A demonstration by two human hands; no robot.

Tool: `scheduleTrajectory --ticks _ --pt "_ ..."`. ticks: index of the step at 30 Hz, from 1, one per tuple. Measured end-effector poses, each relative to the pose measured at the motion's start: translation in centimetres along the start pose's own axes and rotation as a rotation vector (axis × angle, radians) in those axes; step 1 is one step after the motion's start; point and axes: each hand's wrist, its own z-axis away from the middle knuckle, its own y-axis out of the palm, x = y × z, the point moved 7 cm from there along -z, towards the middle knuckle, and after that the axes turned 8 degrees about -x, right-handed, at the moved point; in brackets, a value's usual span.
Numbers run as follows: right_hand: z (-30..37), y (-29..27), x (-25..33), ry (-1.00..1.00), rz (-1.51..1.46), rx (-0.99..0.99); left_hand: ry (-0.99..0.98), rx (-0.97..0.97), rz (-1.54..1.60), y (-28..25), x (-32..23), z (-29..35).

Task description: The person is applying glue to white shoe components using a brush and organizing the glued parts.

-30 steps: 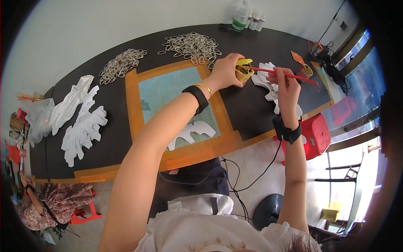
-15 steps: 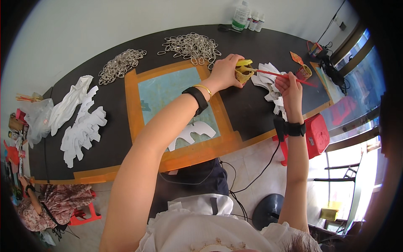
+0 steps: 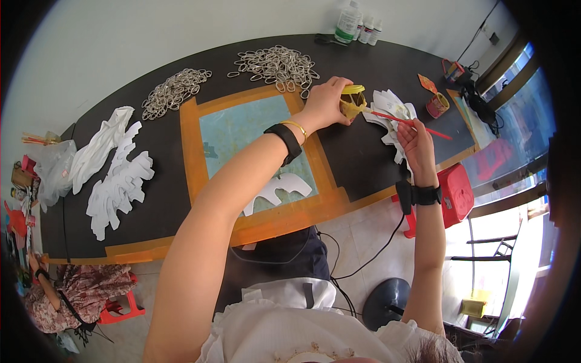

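Observation:
My left hand is closed round a small yellow pot, tilted with its mouth toward the right. My right hand pinches a thin red-handled brush, whose tip is at the pot's mouth. Under the brush lies a pile of white cut-out pieces. A single white scalloped piece rests on the blue-green mat beneath my left forearm. Orange tape frames this mat.
Two heaps of metal rings, one left and one centre, lie at the back. White pieces and crumpled white cloth lie left. Bottles stand by the wall; a small tin sits right. Another person sits lower left.
My right hand has moved slightly down, and the brush has dropped a little with its tip now at the pot's lower rim. My left hand has stayed nearly still with the pot.

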Motion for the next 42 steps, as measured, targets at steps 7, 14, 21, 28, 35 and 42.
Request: scheduleTrajectory --ticks 7,14,21,28,35,42 --pt "1.1 0.0 -1.6 0.188 -0.265 0.047 -0.003 -0.010 -0.007 0.0 -0.1 0.0" --pt "2.1 0.8 -1.1 0.283 -0.513 0.202 -0.022 0.014 -0.025 0.1 0.1 0.1" --pt "2.8 1.1 1.3 0.047 -0.464 0.160 -0.012 0.006 -0.017 0.2 0.1 0.1" --pt "4.4 1.7 3.8 -0.193 -0.348 0.208 0.010 -0.007 0.005 0.1 0.1 0.1" --pt "6.9 3.4 7.6 -0.484 -0.144 0.279 -0.006 0.015 0.008 0.1 0.0 0.3" --pt "10.7 6.9 11.1 -0.975 0.486 0.087 -0.037 0.038 -0.010 0.1 -0.1 0.2"
